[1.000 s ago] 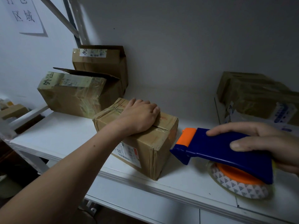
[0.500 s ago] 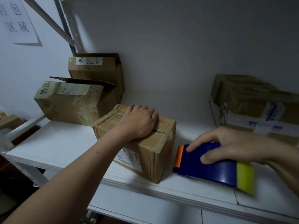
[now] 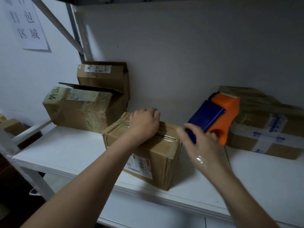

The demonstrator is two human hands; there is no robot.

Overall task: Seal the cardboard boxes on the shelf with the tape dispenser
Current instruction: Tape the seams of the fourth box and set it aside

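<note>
Right of the box (image 3: 148,150), tape dispenser (image 3: 212,117) points orange end up-right.

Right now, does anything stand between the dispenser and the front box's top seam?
Partly. The gap between the dispenser and the right end of the box looks free, and the seam there is bare. Farther left, the left hand rests on the seam, covering it. The right hand holds the dispenser.
</note>
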